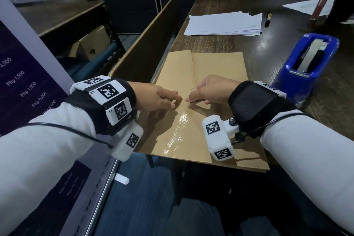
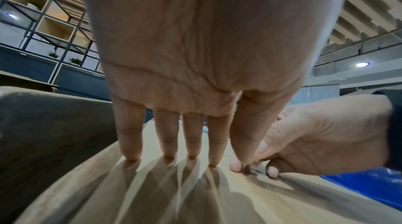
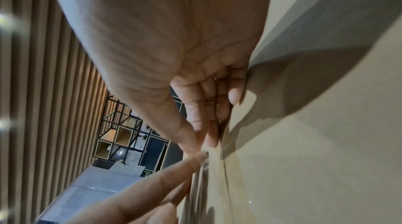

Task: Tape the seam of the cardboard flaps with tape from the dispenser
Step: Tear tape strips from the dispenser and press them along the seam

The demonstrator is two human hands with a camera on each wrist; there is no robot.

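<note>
left hand (image 1: 153,96) fingers press flat on cardboard (image 1: 214,67); right hand (image 1: 210,90) fingers pinch tape (image 1: 179,130); dispenser (image 1: 306,61) holds roll.

— How's your light?
— Dim in the head view; the dark table (image 1: 239,44) shows soft sheen, and glare streaks the tape strip (image 1: 180,130) at lower centre.
— Shadows?
— Your left wrist view shows several fanned shadows under the fingers (image 2: 191,141), with a ceiling lamp (image 2: 362,64) glowing at right.
— Sharpness?
— Your right wrist view is smeared at its left edge; the palms are soft, and the edges bend.
</note>
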